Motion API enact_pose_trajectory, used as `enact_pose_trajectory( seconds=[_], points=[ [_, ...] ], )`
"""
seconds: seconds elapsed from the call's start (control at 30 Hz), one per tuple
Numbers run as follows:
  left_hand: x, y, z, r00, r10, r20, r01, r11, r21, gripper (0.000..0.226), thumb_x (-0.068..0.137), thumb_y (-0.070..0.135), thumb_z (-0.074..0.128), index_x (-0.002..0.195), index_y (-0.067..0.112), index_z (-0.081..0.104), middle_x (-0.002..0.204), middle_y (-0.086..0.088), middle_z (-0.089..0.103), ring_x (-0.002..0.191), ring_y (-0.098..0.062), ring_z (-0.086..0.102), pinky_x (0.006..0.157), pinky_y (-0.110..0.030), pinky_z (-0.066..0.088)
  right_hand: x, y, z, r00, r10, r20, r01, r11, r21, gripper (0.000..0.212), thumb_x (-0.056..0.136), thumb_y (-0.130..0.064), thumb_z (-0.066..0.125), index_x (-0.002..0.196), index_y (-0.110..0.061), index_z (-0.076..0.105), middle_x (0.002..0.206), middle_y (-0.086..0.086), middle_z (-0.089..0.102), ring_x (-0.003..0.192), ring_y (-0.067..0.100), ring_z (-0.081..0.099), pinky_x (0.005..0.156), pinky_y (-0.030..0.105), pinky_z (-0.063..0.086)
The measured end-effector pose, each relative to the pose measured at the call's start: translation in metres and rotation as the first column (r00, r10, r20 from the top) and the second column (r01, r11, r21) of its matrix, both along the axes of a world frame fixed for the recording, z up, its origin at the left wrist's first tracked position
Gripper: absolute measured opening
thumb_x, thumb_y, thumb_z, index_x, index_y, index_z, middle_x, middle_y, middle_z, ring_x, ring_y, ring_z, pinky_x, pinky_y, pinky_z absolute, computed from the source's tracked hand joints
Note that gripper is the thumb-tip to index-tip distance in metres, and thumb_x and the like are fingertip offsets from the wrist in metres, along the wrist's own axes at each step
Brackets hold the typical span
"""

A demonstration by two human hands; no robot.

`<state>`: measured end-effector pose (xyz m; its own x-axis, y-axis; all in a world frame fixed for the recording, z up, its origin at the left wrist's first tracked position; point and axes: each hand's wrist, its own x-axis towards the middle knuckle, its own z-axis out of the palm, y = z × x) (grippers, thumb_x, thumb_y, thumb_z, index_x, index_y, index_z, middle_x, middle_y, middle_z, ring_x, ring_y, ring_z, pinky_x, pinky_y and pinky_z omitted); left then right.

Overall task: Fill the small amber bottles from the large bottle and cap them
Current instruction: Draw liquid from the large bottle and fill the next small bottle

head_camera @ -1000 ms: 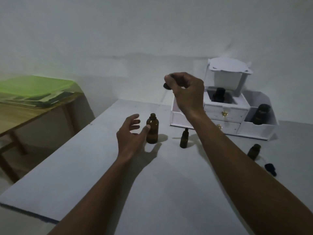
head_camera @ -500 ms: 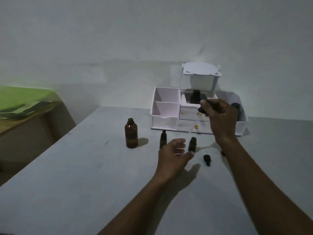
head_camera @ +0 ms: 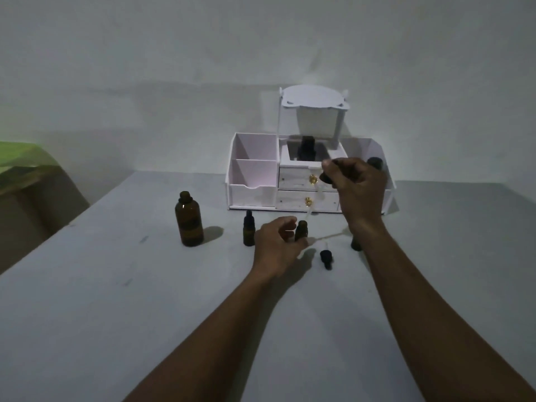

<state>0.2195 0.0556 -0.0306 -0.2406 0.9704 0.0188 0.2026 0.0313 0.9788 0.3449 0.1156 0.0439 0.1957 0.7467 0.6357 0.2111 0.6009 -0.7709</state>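
At the left of the pale, matt surface (head_camera: 116, 285) stands the large amber bottle (head_camera: 188, 220), a round-shouldered cylinder of dark glass with its narrow neck uncapped. To its right, apart from it, a capped small bottle (head_camera: 248, 230) stands upright under a black, tapering dropper top.

Next comes the left hand (head_camera: 274, 246). Its fingers and thumb curl round the open small bottle (head_camera: 301, 230), thumb against the lower body, so the bottle stands upright on the surface with its mouth free.

Above and slightly right of that mouth hangs the dropper (head_camera: 324, 179), a soft dark bulb over a thin clear glass tube slanting down and left. The tip is near the mouth and does not appear to be inside it. The light is too dim to show any liquid in the tube.

The step in hand looks like dosing this bottle. To do it well, the tube should be brought upright and centred over the narrow neck before the bulb is squeezed gently. The left hand should hold the light bottle down so that a knock from the tube cannot tip it.

A loose dropper cap (head_camera: 326, 258) lies on its side nearby. The right hand (head_camera: 358, 185) pinches the bulb between thumb and fingertips. Behind it sits a white organiser (head_camera: 359, 147) of smooth, boxy compartments.
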Motion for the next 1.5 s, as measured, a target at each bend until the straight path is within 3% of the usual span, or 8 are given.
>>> enact_pose_trajectory(
  seconds=[0.23,0.43,0.63,0.83,0.97,1.1,1.37,1.5],
  points=[
    [0.001,0.001,0.003,0.995,-0.016,-0.098,0.017,1.000,0.008,0.037,0.077,0.024,0.089,0.110,0.024,0.073,0.105,0.012,0.071,0.097,-0.010,0.067,0.088,-0.028,0.059,-0.004,0.001,-0.006,0.999,-0.009,0.038,0.009,1.000,-0.004,0.005,0.087,-0.030,0.075,0.086,-0.028,0.070,0.075,-0.016,0.071,0.070,-0.002,0.071,0.069,0.007,0.052],
    [0.001,-0.005,0.010,0.993,-0.031,-0.116,0.032,0.999,0.003,0.021,0.090,0.011,0.076,0.108,0.021,0.069,0.092,0.016,0.060,0.078,-0.003,0.057,0.047,-0.004,0.038,-0.004,0.003,-0.008,0.998,-0.015,0.068,0.016,1.000,-0.010,0.006,0.085,-0.028,0.077,0.085,-0.024,0.073,0.074,-0.011,0.072,0.069,0.000,0.071,0.071,0.009,0.053],
    [0.000,-0.001,0.006,0.984,-0.028,-0.178,0.034,0.999,0.031,0.032,0.092,0.011,0.073,0.123,0.012,0.069,0.104,0.011,0.060,0.095,-0.007,0.054,0.066,-0.005,0.040,-0.006,0.000,-0.008,0.994,0.001,0.107,-0.001,1.000,-0.005,0.004,0.086,-0.019,0.076,0.084,-0.017,0.073,0.074,-0.005,0.072,0.065,-0.009,0.067,0.065,0.003,0.048],
    [-0.001,-0.001,0.008,0.983,-0.030,-0.184,0.034,0.999,0.017,0.042,0.092,0.010,0.073,0.133,0.013,0.066,0.131,0.000,0.067,0.116,-0.016,0.061,0.104,-0.029,0.045,-0.004,0.000,-0.009,0.993,-0.015,0.119,0.016,1.000,-0.005,0.006,0.086,-0.017,0.076,0.083,-0.019,0.070,0.072,-0.012,0.067,0.066,-0.014,0.064,0.065,-0.001,0.045],
    [0.001,0.000,0.007,0.984,-0.021,-0.175,0.027,0.999,0.034,0.039,0.092,0.011,0.073,0.131,0.013,0.067,0.128,0.001,0.067,0.103,-0.008,0.054,0.095,-0.022,0.049,-0.003,0.002,-0.010,0.990,-0.011,0.137,0.009,1.000,0.010,0.005,0.086,-0.019,0.076,0.083,-0.019,0.072,0.073,-0.010,0.069,0.068,-0.010,0.067,0.067,0.001,0.048],
    [0.001,0.000,0.006,0.980,-0.009,-0.198,0.018,0.999,0.040,0.040,0.092,0.011,0.074,0.131,0.013,0.067,0.128,0.001,0.068,0.111,-0.011,0.059,0.106,-0.034,0.046,-0.004,0.003,-0.012,0.989,-0.008,0.146,0.006,1.000,0.014,0.006,0.085,-0.021,0.077,0.083,-0.018,0.073,0.073,-0.011,0.070,0.067,-0.006,0.068,0.066,0.003,0.048],
    [-0.004,-0.008,0.006,0.991,-0.053,-0.121,0.053,0.999,-0.004,0.056,0.088,0.013,0.078,0.140,0.019,0.058,0.135,0.002,0.063,0.123,-0.017,0.061,0.102,-0.029,0.047,-0.003,-0.004,-0.002,0.996,-0.079,0.047,0.076,0.996,0.055,0.008,0.088,-0.032,0.073,0.091,-0.026,0.069,0.084,-0.004,0.074,0.079,0.005,0.072,0.078,0.015,0.056],
    [-0.014,-0.031,0.002,0.997,-0.079,-0.019,0.078,0.997,-0.025,0.056,0.085,0.014,0.082,0.135,0.025,0.059,0.131,0.006,0.063,0.117,-0.013,0.062,0.083,-0.017,0.050,-0.009,-0.018,0.010,0.998,-0.062,-0.018,0.063,0.994,0.092,0.012,0.089,-0.026,0.073,0.098,-0.018,0.071,0.085,0.000,0.073,0.082,0.014,0.074,0.077,0.020,0.059]
  ],
)
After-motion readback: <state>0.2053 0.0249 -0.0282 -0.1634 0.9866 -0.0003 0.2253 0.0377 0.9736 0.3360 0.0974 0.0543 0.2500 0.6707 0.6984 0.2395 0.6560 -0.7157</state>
